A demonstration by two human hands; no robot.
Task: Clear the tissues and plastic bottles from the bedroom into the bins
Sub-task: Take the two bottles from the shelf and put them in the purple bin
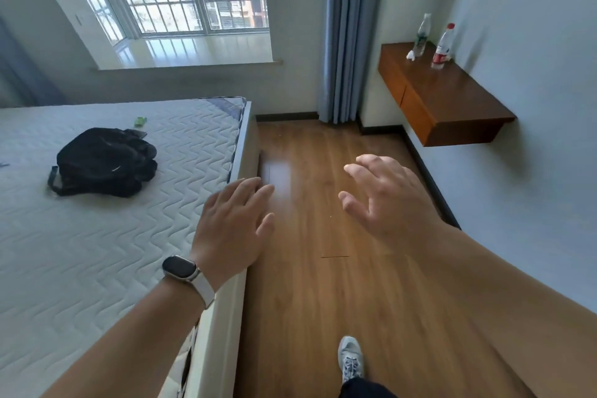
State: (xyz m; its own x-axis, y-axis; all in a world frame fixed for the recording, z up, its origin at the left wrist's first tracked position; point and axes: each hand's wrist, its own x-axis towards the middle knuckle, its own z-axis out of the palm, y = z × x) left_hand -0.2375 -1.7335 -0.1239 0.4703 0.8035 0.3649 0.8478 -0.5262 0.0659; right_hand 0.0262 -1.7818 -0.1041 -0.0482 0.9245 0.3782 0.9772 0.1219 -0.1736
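Two plastic bottles stand on a wall-mounted wooden shelf (452,100) at the right: a clear one with a green label (422,34) and one with a red cap and red label (443,47). A small crumpled white tissue (411,55) lies beside the green-label bottle. My left hand (234,229), with a watch on its wrist, hovers over the bed's corner, fingers straight, holding nothing. My right hand (378,197) is raised over the floor with fingers spread, empty. Both hands are well short of the shelf.
A bare quilted mattress (97,252) fills the left, with a black backpack (105,161) and a small green wrapper (140,121) on it. A wooden floor strip (323,268) runs between bed and wall. Blue curtain (344,42) hangs ahead. My shoe (350,359) is below.
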